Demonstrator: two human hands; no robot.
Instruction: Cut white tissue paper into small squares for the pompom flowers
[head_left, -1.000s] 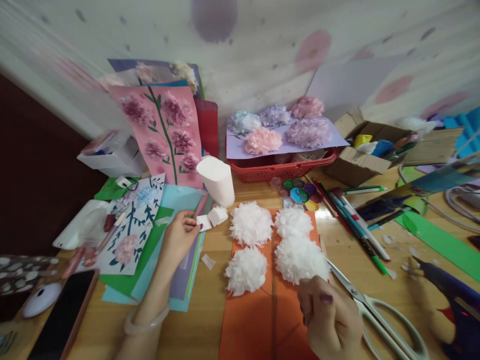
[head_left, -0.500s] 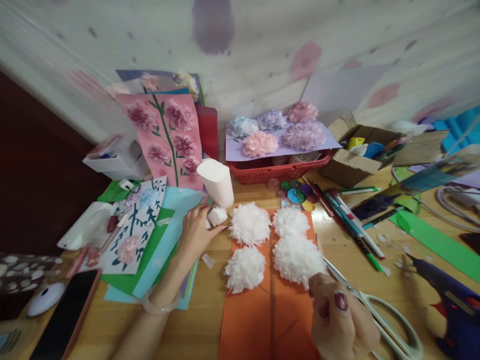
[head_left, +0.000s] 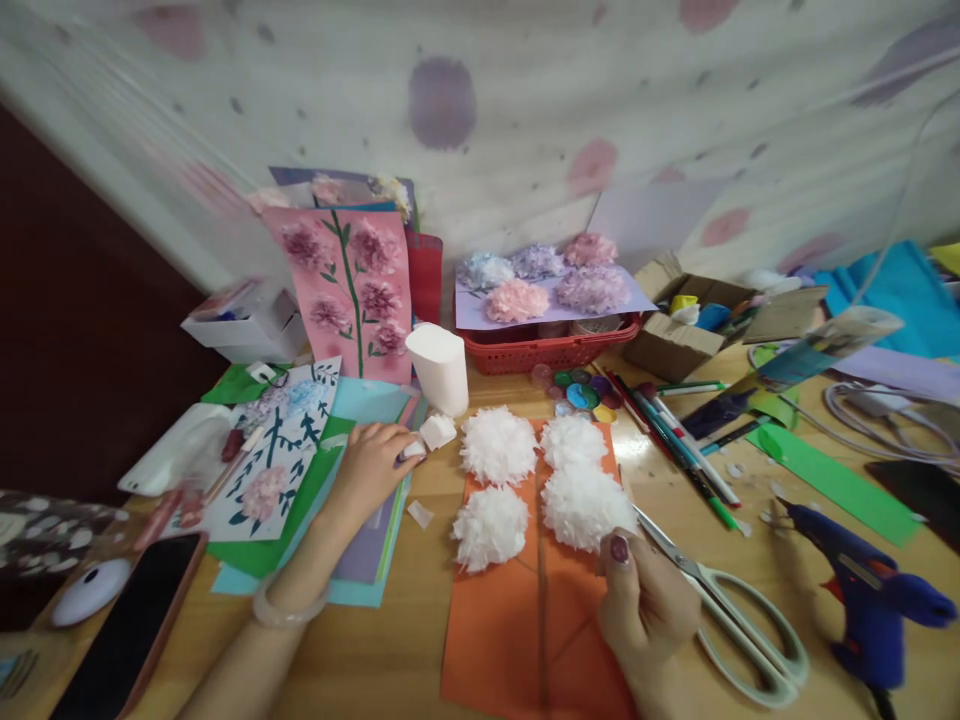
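My left hand [head_left: 375, 468] has its thumb and fingers closed on a small white piece of paper [head_left: 411, 450]. Just right of it lies a small stack of white paper squares [head_left: 438, 432], in front of an upright white roll [head_left: 441, 372]. My right hand [head_left: 646, 598] is closed, thumb on top, over the right side of an orange sheet [head_left: 495, 640]; whatever its fingers pinch is hidden. Several fluffy white paper flowers [head_left: 499, 447] sit on the sheet's upper half, and a dark line runs down its middle. Scissors [head_left: 739, 620] lie slightly open beside my right hand.
A blue glue gun [head_left: 862, 590] lies at the right. Behind are pens [head_left: 694, 450], paint pots [head_left: 581, 390], a red basket [head_left: 525, 355] and a cardboard box [head_left: 671, 345]. On the left are coloured papers [head_left: 375, 540], a painted flower card [head_left: 277, 470] and a phone [head_left: 127, 630].
My left hand has drawn back left from the stack, with white paper in its fingers. My right hand has shifted slightly left and up. The view has also moved.
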